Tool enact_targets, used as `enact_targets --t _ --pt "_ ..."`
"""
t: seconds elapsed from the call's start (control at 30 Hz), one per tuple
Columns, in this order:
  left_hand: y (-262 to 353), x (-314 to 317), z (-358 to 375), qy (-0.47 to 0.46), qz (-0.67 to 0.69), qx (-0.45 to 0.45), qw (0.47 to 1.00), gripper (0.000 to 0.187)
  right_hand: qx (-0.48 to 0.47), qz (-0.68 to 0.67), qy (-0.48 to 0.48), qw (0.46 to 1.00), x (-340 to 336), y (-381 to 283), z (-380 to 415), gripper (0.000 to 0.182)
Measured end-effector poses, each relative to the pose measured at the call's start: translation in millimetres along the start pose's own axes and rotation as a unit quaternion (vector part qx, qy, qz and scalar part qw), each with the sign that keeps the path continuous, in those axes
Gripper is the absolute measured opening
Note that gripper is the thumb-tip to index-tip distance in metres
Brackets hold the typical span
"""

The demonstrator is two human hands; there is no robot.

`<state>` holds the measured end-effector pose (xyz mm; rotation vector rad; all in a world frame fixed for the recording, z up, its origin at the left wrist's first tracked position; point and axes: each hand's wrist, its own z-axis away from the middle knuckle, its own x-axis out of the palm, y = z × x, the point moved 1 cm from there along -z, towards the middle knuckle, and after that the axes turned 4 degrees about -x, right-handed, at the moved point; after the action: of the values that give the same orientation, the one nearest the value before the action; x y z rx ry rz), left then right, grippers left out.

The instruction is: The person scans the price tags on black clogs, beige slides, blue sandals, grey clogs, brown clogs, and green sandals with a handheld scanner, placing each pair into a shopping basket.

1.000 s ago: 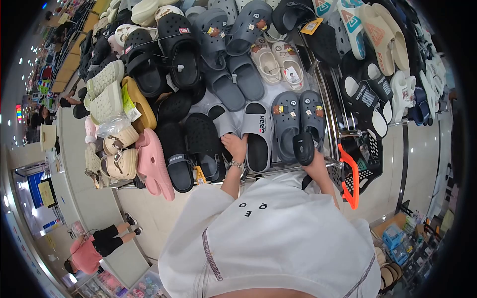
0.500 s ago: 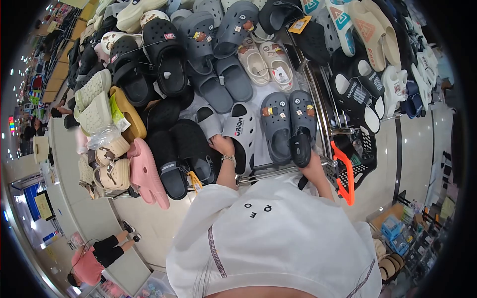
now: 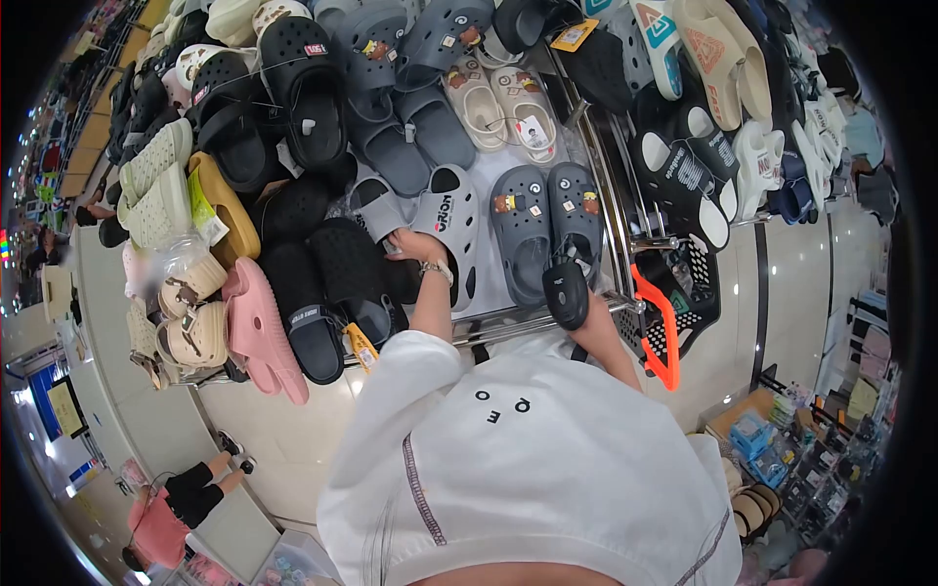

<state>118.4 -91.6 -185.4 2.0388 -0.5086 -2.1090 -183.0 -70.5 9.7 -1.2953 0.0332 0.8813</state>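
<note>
My left hand (image 3: pixel 420 248) reaches onto the display from its near edge, its fingers closed at the near end of a pair of light grey slippers (image 3: pixel 445 220) with lettering on the strap. A bracelet circles that wrist. Near the rack's front rail, my right hand (image 3: pixel 594 330) is wrapped round a small black rounded object (image 3: pixel 566 295), whose kind I cannot make out. Just beyond this object lies a pair of dark grey clogs (image 3: pixel 521 234) with bear charms. Black slippers (image 3: pixel 357 273) are to the left of my left hand.
Slippers and clogs crowd the metal rack (image 3: pixel 547 327), including pink ones (image 3: pixel 262 332) at the left. An orange-handled black basket (image 3: pixel 699 293) is at the right. A person in pink (image 3: pixel 161 527) is at lower left, beside a pale counter (image 3: pixel 230 532). More goods are at lower right.
The view has shifted, so the display appears farther left and slightly higher. My right hand has brought the black object a little closer to me. My left hand remains at the light grey slippers.
</note>
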Motion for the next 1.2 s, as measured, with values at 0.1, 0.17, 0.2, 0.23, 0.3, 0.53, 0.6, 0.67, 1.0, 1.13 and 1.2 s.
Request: enact_targets --t 0.1,0.17,0.2,0.23,0.3,0.53,0.6,0.67,1.0,1.13,1.2 --pt "-13.0 -2.7 -1.7 -0.04 -0.014 0.067 0.997 0.032 -0.031 0.003 0.014 0.999 2.4 7.0 5.4 0.052" --pt "-13.9 -28.2 11.3 -0.053 -0.002 0.096 0.994 0.041 -0.028 -0.003 0.038 0.999 2.8 10.4 7.8 0.054" --pt "-11.6 -43.5 21.9 -0.068 0.011 0.121 0.99 0.051 -0.008 0.003 0.039 0.999 1.3 8.7 8.6 0.055" --pt "-9.0 -55.2 33.7 -0.067 0.01 0.124 0.99 0.051 -0.008 0.001 0.04 0.999 1.3 11.8 8.4 0.055" --pt "-9.3 -76.3 55.4 0.023 0.139 0.185 0.973 0.062 0.003 -0.005 0.063 0.998 1.7 19.4 10.9 0.054" --pt "24.5 -99.9 7.2 -0.129 -0.002 0.492 0.861 0.081 0.021 -0.011 0.063 0.998 2.4 16.5 23.4 0.056" --pt "27.2 -79.4 -2.1 -0.192 -0.067 0.612 0.764 0.082 0.012 -0.021 0.07 0.997 4.9 20.8 25.4 0.056" --pt "24.1 -63.6 1.0 -0.199 -0.047 0.619 0.758 0.08 0.005 -0.028 0.078 0.997 7.3 24.2 26.0 0.057" --pt "12.5 -47.0 44.3 -0.117 -0.135 0.561 0.808 0.048 0.001 -0.029 0.101 0.994 6.8 18.6 21.8 0.051" --pt "14.7 -53.3 46.1 -0.082 -0.174 0.563 0.804 0.047 0.007 -0.013 0.091 0.996 8.9 12.8 17.3 0.049" --pt "14.7 -52.2 46.1 -0.072 -0.182 0.559 0.806 0.047 0.007 -0.017 0.089 0.996 7.7 7.9 16.8 0.049"
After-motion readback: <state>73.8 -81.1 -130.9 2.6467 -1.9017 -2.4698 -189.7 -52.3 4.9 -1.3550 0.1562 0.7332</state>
